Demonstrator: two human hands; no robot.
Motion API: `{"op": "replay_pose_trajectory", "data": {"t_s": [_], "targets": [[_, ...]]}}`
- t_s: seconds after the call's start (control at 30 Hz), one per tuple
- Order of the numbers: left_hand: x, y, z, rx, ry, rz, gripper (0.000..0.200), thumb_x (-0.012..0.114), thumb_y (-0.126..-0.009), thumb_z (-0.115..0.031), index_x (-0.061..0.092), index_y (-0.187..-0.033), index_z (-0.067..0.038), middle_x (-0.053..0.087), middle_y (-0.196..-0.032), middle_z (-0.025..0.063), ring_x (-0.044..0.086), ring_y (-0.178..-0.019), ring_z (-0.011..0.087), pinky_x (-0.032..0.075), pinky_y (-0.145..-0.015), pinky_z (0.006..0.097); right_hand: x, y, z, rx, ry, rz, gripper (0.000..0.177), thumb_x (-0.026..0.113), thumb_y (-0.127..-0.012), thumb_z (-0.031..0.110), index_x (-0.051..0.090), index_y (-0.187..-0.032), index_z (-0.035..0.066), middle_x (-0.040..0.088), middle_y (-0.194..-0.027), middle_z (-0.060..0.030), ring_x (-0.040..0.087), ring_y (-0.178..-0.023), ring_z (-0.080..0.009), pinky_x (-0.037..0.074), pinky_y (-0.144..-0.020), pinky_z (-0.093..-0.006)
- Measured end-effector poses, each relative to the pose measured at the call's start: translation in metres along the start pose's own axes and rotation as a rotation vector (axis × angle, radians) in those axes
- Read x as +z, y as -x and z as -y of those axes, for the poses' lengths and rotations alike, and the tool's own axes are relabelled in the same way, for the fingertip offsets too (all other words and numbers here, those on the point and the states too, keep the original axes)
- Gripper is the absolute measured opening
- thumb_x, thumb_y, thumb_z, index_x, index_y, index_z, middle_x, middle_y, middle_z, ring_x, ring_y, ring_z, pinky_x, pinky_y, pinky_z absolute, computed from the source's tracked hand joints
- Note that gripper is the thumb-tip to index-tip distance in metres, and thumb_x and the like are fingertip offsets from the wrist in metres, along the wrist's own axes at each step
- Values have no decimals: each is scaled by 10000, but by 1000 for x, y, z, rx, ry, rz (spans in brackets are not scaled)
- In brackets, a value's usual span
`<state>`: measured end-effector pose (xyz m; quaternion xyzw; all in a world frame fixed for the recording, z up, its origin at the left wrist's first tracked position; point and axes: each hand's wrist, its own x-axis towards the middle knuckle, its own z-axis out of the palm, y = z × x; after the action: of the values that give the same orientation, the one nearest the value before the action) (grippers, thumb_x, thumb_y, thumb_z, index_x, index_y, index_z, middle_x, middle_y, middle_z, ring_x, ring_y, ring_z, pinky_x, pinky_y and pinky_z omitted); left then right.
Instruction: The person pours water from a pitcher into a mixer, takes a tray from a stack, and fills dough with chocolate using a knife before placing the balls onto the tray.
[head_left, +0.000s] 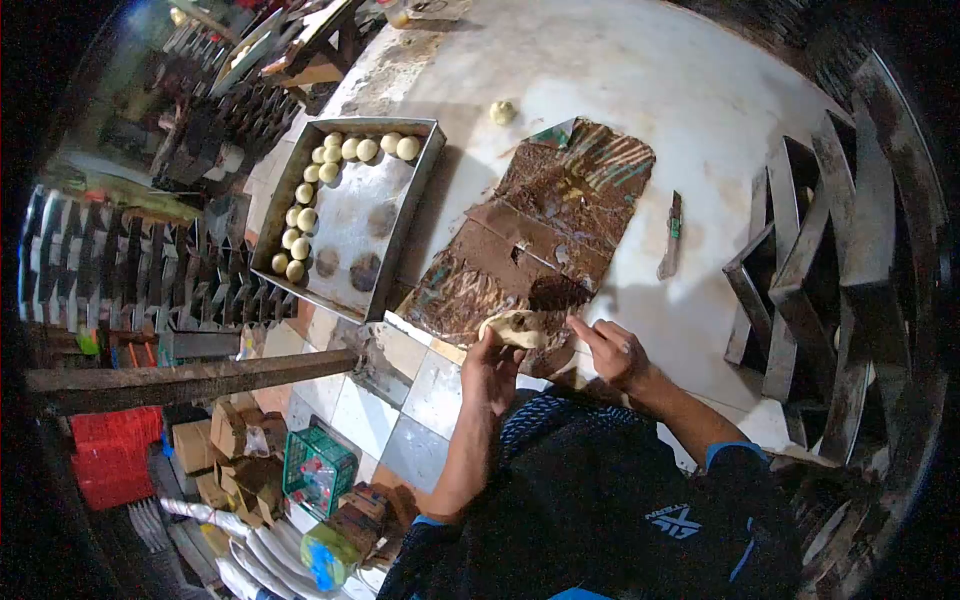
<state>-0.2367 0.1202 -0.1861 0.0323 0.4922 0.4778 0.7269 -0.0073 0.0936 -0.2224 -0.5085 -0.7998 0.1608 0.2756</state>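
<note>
My left hand (487, 372) holds a flattened piece of pale dough (516, 327), with a dark spot of brown paste on it. To its right is my right hand (617, 355), its fingers curled and the index finger stretched toward the dough. Whatever those fingers grip is too small to make out. Just beyond both hands lies a sheet thickly smeared with brown paste (495, 250), darkest in a lump (557, 293) near the dough. One round dough ball (502, 112) sits on the white table past the sheet.
Left of the sheet stands a deep metal tray (432, 160) with several dough balls (305, 219) along two sides. A cutter with a green mark (671, 235) lies right of the sheet. Stacked metal trays (800, 260) rise at the right. A green crate (320, 470) stands on the floor.
</note>
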Motion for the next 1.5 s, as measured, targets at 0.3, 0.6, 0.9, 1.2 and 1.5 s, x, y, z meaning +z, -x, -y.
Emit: {"op": "replay_pose_trajectory", "data": {"t_s": [0.3, 0.6, 0.9, 1.2, 1.5], "targets": [[1, 51, -20, 310, 58, 292, 461, 453, -968, -302, 443, -1333, -20, 573, -1230, 136, 551, -1131, 248, 422, -983, 372, -28, -45, 96, 290, -636, 8, 378, 683, -840, 282, 645, -982, -66, 530, -1127, -189, 601, -921, -282, 491, -798, -378], [-39, 163, -40, 1005, -490, 262, 697, 460, -928, -58, 37, -1478, 12, 341, -1417, 182, 379, -1285, 265, 293, -1066, 360, -32, -71, 248, -328, -205, -475, 200, 697, -785, 95, 630, -932, -23, 607, -962, -122, 616, -805, -290, 500, -705, -375], [-132, 212, -45, 1651, -590, 345, 315, 642, -882, -339, 588, -1069, -91, 581, -1143, 255, 620, -903, 300, 495, -759, 377, -54, -12, 325, 158, -887, 254, 288, 814, -698, 148, 683, -911, 5, 634, -828, -100, 639, -672, -135, 511, -576, -236], [-96, 259, -29, 1303, -625, 186, 495, 737, -764, -331, 601, -1167, -78, 421, -1010, 133, 474, -948, 254, 433, -822, 361, -63, 29, 346, -327, -345, -287, 258, 799, -680, 127, 665, -872, 19, 608, -886, -106, 630, -817, -250, 528, -693, -329], [10, 233, 18, 1264, -442, 891, 297, 579, -898, -441, 569, -934, -147, 394, -995, 121, 440, -902, 248, 506, -739, 386, -150, 79, 273, -153, -553, -504, 282, 769, -665, -4, 691, -931, 45, 681, -899, -111, 663, -747, -200, 522, -636, -289]]}}
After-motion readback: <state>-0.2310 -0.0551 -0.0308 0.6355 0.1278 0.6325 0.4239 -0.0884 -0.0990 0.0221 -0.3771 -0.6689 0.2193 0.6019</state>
